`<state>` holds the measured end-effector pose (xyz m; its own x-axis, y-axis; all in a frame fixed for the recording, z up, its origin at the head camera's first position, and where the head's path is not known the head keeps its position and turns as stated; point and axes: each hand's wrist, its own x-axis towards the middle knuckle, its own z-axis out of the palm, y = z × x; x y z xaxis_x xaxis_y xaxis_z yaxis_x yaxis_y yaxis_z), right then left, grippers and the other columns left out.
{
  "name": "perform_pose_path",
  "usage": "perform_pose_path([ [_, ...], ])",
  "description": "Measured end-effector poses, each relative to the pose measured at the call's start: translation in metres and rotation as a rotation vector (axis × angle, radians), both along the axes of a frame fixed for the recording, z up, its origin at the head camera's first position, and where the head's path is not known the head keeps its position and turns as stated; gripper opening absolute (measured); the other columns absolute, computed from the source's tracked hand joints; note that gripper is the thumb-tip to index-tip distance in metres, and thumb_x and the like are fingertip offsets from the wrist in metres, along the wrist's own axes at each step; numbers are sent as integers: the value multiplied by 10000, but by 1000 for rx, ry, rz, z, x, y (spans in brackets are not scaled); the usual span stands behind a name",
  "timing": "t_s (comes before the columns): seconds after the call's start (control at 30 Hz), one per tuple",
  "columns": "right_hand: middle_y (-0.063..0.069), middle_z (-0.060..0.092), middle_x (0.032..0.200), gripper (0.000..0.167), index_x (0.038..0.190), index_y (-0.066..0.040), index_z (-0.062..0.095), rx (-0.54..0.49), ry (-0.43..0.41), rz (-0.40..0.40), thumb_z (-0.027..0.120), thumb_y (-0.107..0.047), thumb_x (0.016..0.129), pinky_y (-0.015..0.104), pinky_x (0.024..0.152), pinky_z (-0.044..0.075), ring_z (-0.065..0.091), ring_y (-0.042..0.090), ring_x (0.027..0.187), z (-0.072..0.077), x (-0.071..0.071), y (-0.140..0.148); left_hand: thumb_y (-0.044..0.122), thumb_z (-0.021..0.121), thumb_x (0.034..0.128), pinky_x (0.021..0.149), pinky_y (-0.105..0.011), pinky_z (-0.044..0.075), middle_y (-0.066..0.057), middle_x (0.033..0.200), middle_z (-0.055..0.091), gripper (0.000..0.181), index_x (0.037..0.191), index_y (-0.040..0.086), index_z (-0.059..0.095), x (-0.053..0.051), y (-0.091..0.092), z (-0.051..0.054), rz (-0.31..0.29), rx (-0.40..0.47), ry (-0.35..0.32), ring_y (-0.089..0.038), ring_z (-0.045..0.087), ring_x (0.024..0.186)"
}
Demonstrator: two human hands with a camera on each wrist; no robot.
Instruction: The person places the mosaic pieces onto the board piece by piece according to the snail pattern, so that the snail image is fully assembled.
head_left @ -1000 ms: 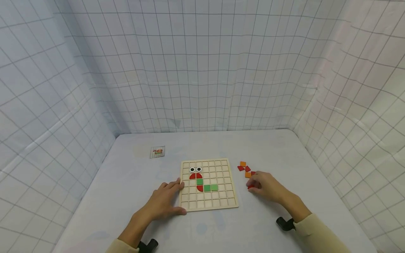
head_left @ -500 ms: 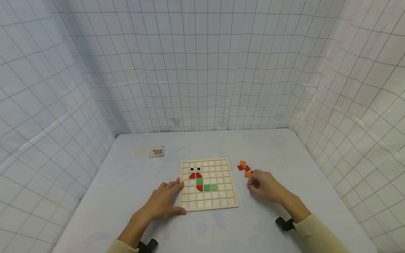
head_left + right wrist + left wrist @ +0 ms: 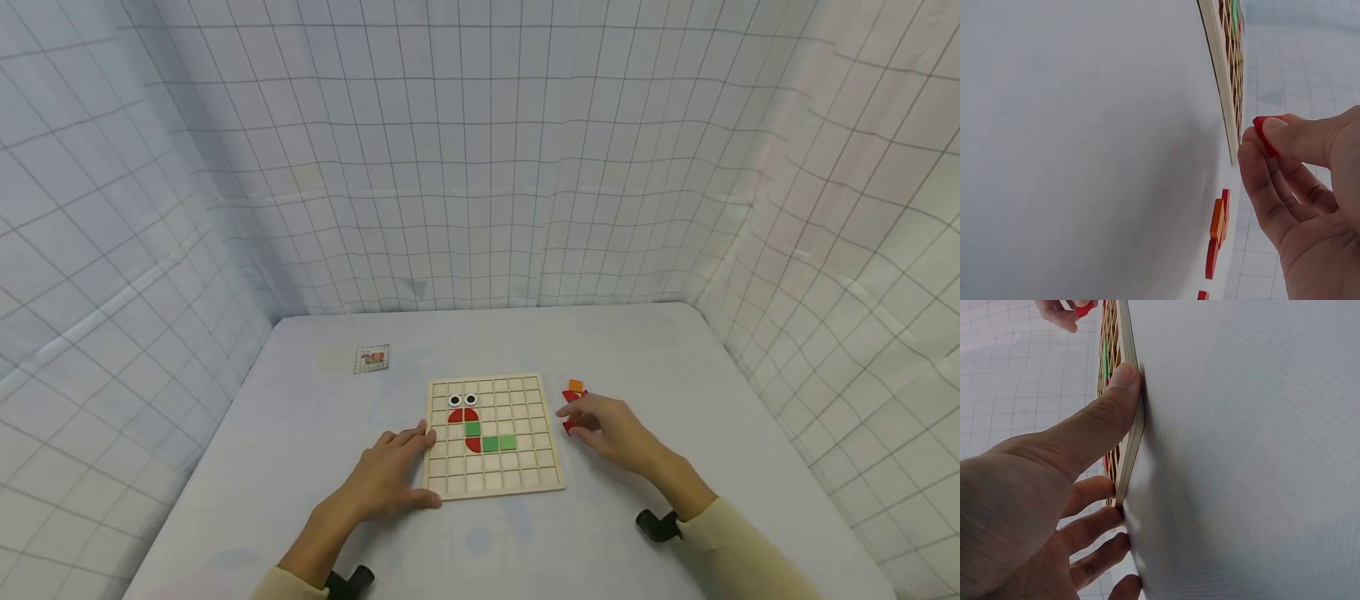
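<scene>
The wooden grid board lies flat in the head view. Two round eye pieces, several red rounded-corner tiles and green square tiles sit in its cells. My left hand rests at the board's near left corner, thumb on the near edge and outstretched fingers along the left side. Between thumb and fingertips, my right hand pinches a red tile, raised off the table just right of the board. The right hand partly covers the loose tiles behind it.
Past the right hand lie loose pieces, among them an orange square tile and a red tile. A small picture card lies at the back left. Gridded white curtains enclose the table on the back and sides.
My right hand has picked up a red tile from the loose pieces and moved left toward the board with it. The left hand and the board have stayed in place.
</scene>
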<state>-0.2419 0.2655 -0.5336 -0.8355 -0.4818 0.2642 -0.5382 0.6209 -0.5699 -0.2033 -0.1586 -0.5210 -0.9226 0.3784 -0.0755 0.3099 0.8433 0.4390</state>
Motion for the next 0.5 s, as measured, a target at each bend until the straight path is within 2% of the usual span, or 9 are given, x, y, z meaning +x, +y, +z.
perform_pose_path([
  [0.1, 31, 850, 1186, 303, 1313, -71, 845, -15, -5, 11, 848, 29, 1027, 291, 951, 696, 810, 155, 1046, 3, -2, -10, 493, 1072, 803, 1189, -761, 523, -163, 1828, 522, 1075, 1685, 87, 611, 0, 0, 0, 2, 0, -2, -482, 596, 1501],
  [0.3, -1, 873, 1106, 194, 1206, -87, 870, -30, -5, 30, 876, -21, 1023, 278, 913, 674, 787, 93, 989, 5, -9, -35, 493, 1074, 800, 1179, -775, 520, -152, 1832, 519, 1079, 1689, 97, 610, 0, -1, -1, 6, 1, -6, -478, 590, 1503],
  [0.5, -28, 879, 1056, 167, 1181, -81, 854, -36, -92, 46, 901, -69, 1021, 248, 909, 659, 768, 43, 954, 2, -15, -56, 493, 1074, 799, 1183, -759, 522, -152, 1828, 525, 1081, 1691, 97, 608, 0, -1, -1, 3, 9, -5, -472, 593, 1492],
])
